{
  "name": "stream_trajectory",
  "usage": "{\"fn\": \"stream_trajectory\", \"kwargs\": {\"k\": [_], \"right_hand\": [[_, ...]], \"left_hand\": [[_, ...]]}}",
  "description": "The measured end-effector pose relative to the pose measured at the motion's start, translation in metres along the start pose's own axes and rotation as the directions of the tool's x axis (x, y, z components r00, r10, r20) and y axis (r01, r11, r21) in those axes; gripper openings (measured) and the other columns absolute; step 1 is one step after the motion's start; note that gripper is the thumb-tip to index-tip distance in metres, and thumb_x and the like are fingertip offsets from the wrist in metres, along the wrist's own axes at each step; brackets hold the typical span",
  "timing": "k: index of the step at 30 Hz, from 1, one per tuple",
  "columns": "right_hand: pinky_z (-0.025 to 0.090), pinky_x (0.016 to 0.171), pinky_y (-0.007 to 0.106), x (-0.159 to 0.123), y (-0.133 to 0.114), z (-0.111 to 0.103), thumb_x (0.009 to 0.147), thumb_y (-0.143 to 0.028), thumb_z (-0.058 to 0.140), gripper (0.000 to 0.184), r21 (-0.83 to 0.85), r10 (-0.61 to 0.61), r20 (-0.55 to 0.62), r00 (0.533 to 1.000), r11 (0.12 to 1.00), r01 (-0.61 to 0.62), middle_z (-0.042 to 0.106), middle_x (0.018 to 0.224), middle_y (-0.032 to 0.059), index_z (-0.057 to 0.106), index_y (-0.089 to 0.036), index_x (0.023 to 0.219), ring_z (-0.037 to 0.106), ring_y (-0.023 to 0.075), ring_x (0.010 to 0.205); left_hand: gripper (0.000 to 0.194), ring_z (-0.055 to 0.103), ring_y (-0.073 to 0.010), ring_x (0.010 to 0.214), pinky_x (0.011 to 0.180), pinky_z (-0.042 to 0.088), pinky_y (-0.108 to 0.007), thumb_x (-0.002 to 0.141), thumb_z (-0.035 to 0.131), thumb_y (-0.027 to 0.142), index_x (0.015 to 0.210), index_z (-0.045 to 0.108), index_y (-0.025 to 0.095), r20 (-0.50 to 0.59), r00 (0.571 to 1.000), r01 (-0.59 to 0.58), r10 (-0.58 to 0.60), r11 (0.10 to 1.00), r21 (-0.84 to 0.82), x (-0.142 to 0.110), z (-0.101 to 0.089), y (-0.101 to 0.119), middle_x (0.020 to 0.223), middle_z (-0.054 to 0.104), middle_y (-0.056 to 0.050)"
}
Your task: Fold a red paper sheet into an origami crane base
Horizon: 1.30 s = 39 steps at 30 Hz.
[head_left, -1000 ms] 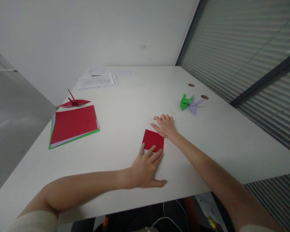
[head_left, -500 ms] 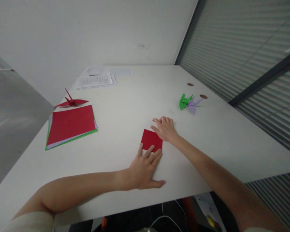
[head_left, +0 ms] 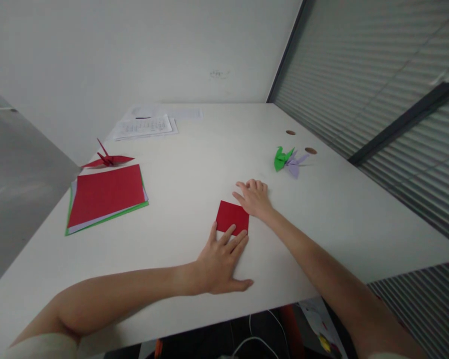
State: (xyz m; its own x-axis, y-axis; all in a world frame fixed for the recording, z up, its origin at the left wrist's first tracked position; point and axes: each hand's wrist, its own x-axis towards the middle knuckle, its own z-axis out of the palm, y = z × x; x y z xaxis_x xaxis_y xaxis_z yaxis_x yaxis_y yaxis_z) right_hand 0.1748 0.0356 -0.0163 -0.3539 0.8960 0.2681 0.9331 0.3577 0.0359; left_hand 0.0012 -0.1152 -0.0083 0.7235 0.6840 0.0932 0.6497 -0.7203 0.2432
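Observation:
A small red paper square (head_left: 232, 216) lies flat on the white table (head_left: 179, 189) in front of me. My left hand (head_left: 221, 262) rests palm down with its fingers spread, their tips on the square's near edge and the thumb stretched to the right. At the square's far right corner lies my right hand (head_left: 253, 199), its side over the corner. The right thumb and index finger stand apart, while the other fingers curl slightly. Neither hand grasps anything.
Red, lilac and green sheets (head_left: 107, 194) lie stacked at the left, a red origami crane (head_left: 109, 160) behind them. Green (head_left: 282, 159) and lilac (head_left: 294, 166) paper cranes stand at the right near two round table holes. Written papers (head_left: 145, 127) lie far back; blinds line the right.
The view has shifted a little, so everything sits slightly further left. Both hands and the red square keep nearly the same places relative to each other.

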Motion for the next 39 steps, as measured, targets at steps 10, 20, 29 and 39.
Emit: {"fn": "stream_trajectory", "kwargs": {"k": [10,20,29,39], "right_hand": [[0.037,0.088,0.038,-0.018,-0.006,-0.018,0.093,-0.051,0.051,0.04,0.247,-0.169,0.078,0.983,0.958,0.145,0.063,0.108,0.0099,0.066,-0.02,0.112,0.054,0.0257,0.1],[0.039,0.087,0.043,-0.03,-0.008,-0.006,0.09,-0.045,0.058,0.042,0.196,-0.193,0.006,0.981,0.962,0.188,0.06,0.112,0.0135,0.065,-0.017,0.12,0.051,0.0294,0.101],[0.041,0.089,0.044,-0.031,-0.008,-0.001,0.09,-0.035,0.06,0.026,0.399,-0.174,-0.041,0.984,0.9,0.176,0.062,0.105,0.0102,0.068,-0.021,0.11,0.054,0.0263,0.099],[0.043,0.096,0.044,-0.027,0.006,-0.008,0.09,-0.027,0.059,0.019,0.657,-0.25,-0.097,0.963,0.711,0.25,0.066,0.112,0.0067,0.072,-0.026,0.104,0.055,0.0228,0.106]], "left_hand": [[0.076,0.025,-0.0332,0.144,0.117,0.0,-0.057,0.093,0.028,0.065,0.151,0.026,0.017,-0.031,0.999,0.015,-0.016,1.0,-0.019,-0.002,0.0,-0.003,0.155,0.034,-0.009],[0.085,0.027,-0.0363,0.142,0.116,0.004,-0.06,0.089,0.028,0.074,0.152,0.023,0.017,0.029,0.999,-0.042,0.043,0.998,-0.036,-0.002,-0.006,-0.011,0.156,0.031,-0.01],[0.071,0.043,-0.0362,0.131,0.114,0.015,-0.062,0.084,0.041,0.075,0.126,0.056,0.019,-0.137,0.99,-0.022,0.022,1.0,0.001,0.005,-0.003,-0.014,0.133,0.058,-0.012],[0.015,0.061,-0.0185,0.09,0.085,0.051,-0.035,0.094,0.05,0.014,0.096,0.064,0.017,-0.061,0.994,-0.086,0.087,0.996,0.007,0.023,-0.025,-0.066,0.095,0.064,-0.006]]}}
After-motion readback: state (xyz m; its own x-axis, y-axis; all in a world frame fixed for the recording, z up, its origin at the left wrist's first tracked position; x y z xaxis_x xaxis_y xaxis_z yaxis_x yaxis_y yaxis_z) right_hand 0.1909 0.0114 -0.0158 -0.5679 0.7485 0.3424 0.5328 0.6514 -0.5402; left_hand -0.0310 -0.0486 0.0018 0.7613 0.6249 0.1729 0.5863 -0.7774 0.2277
